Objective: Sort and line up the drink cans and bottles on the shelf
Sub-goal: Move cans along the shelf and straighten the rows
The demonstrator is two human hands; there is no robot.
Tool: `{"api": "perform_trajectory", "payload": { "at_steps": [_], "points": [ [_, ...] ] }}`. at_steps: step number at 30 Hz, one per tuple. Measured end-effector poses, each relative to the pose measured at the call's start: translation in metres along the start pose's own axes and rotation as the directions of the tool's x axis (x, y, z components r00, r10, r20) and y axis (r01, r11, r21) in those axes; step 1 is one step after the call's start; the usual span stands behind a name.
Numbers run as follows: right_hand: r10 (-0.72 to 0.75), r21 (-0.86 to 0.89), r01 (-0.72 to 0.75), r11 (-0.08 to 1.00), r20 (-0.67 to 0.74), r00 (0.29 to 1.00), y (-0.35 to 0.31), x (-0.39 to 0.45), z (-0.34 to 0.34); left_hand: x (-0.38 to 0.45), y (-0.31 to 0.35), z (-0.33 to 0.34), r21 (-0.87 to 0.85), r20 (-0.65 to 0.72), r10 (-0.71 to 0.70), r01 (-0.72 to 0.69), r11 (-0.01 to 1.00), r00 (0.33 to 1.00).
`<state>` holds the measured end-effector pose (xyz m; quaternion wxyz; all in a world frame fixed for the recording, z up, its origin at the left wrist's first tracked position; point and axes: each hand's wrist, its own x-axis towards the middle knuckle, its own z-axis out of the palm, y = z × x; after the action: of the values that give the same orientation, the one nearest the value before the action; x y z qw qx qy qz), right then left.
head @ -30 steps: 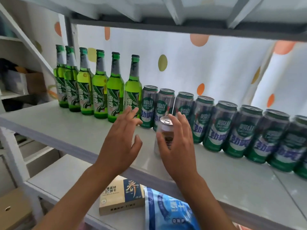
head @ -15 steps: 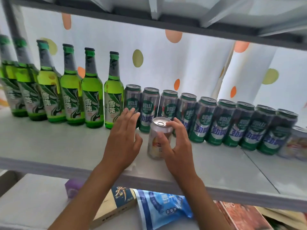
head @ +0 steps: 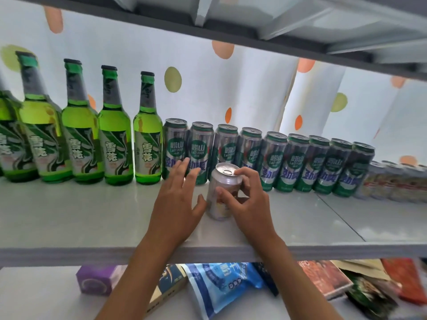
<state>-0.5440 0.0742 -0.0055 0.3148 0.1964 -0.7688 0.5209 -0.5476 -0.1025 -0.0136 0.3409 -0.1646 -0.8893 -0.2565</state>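
Observation:
A short silver can (head: 221,192) with an orange and white label stands alone on the white shelf (head: 69,218), in front of the back row. My right hand (head: 247,199) grips it, thumb across the label and fingers around the far side. My left hand (head: 178,202) rests open just left of the can, its thumb beside the can's wall. Along the back stand several green glass bottles (head: 147,139) on the left, then several tall green and silver cans (head: 275,162). Several short pale cans (head: 392,181) continue the row at the far right, blurred.
The shelf above (head: 231,26) hangs low over the bottles. A spotted white curtain (head: 231,88) closes the back. On the lower shelf lie a purple box (head: 97,280), a blue snack bag (head: 221,287), a tan box and other packets at the right.
The view has swung right and closer, so the leftmost bottles leave the frame and the short cans at the far right appear. My right hand keeps hold of the silver can; my left stays open.

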Motion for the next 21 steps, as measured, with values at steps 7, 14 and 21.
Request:
{"api": "perform_trajectory", "payload": {
  "at_steps": [7, 14, 21],
  "points": [
    [0.109, 0.065, -0.102, 0.993, -0.117, 0.987, -0.007, -0.003, -0.001, -0.003, -0.003, 0.003, -0.048, 0.01, 0.061, -0.061, 0.997, 0.998],
    [0.275, 0.29, -0.197, 0.936, -0.257, 0.927, -0.022, -0.02, -0.007, -0.007, 0.0, -0.002, 0.014, 0.021, 0.243, -0.243, 0.97, 0.97],
    [0.23, 0.283, -0.139, 0.949, -0.322, 0.918, -0.037, -0.032, -0.066, -0.003, 0.019, -0.006, 0.001, 0.053, 0.143, -0.143, 0.99, 0.988]
  ]
}}
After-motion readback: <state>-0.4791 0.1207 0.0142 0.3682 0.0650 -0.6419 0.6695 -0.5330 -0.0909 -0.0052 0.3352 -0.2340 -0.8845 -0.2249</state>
